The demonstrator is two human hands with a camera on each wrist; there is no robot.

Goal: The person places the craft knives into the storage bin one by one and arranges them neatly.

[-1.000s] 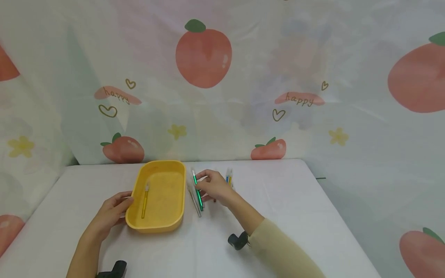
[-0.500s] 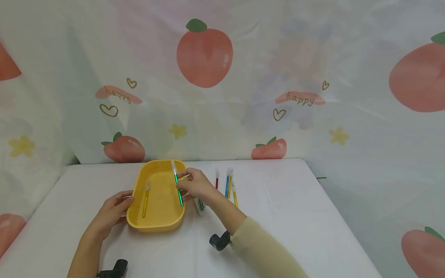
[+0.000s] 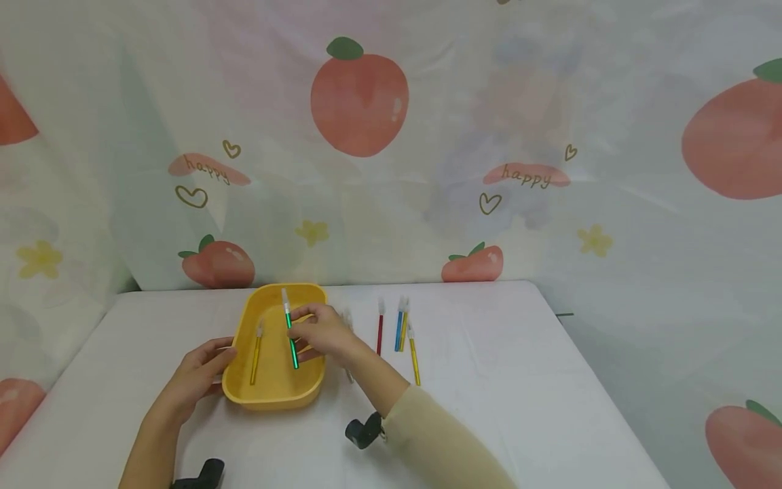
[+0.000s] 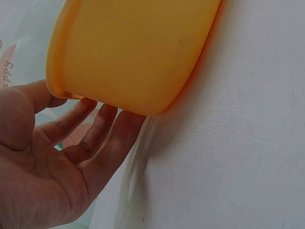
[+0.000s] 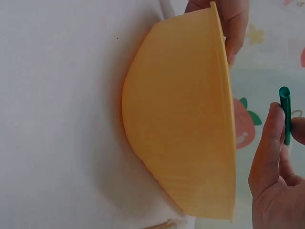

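In the head view my right hand (image 3: 320,333) pinches a slim green pen (image 3: 291,339) with a whitish cap above the yellow tray (image 3: 275,402). From the right wrist, the pen's lower end (image 5: 285,90) looks hollow between thumb and fingers, apart from the tray wall (image 5: 181,114). My left hand (image 3: 198,370) holds the tray's left side, its thumb at the rim and its fingers against the outer wall (image 4: 138,52). Inside the tray, to the left, lies a yellow pen (image 3: 256,356).
Right of the tray lie a red pen (image 3: 380,329), a blue pen (image 3: 399,329) and yellow pens (image 3: 415,356). More pens (image 3: 349,318) are partly hidden behind my right hand. A patterned cloth backdrop (image 3: 391,204) rises behind the white table (image 3: 519,380).
My right hand has lifted the green pen from beside the tray and carried it left over the tray. The left hand and tray have stayed in place.
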